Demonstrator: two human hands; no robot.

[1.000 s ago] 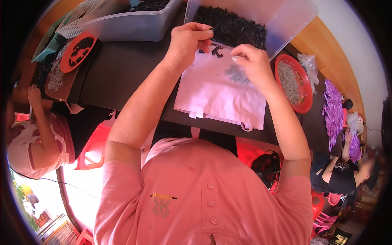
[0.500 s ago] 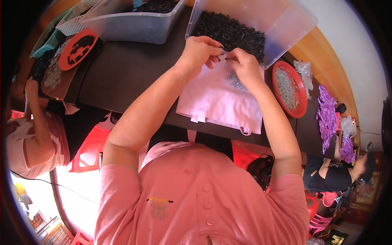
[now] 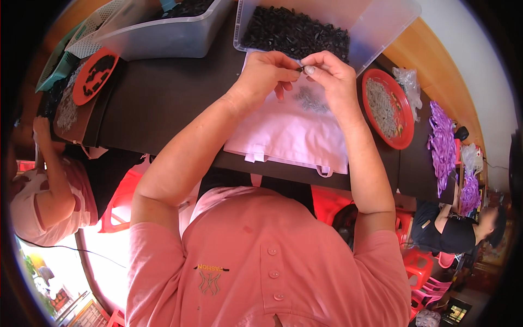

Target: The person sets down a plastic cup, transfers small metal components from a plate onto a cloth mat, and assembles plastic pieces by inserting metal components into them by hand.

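Note:
My left hand (image 3: 268,75) and my right hand (image 3: 333,79) meet above a pink cloth bag (image 3: 289,131). Between their fingertips is a small black piece (image 3: 300,69), pinched by the left thumb and forefinger. The right thumb and forefinger close on its other side; whether they also hold a second tiny part is hidden. Just below the hands, a loose heap of small silvery metal pieces (image 3: 312,100) lies on the bag. Right beyond them stands a clear plastic bin (image 3: 376,32) with many short black pieces (image 3: 294,34) inside.
A red plate (image 3: 404,133) of small silvery parts lies to the right, beside purple straps (image 3: 442,141). Another clear bin (image 3: 163,41) and a red plate with black pieces (image 3: 98,76) are at the left. One person (image 3: 49,201) sits left, another (image 3: 452,229) right.
My hands were slightly apart, with dark bits at both sets of fingertips. Now the right hand has come up against the left, and their fingertips meet at the black piece.

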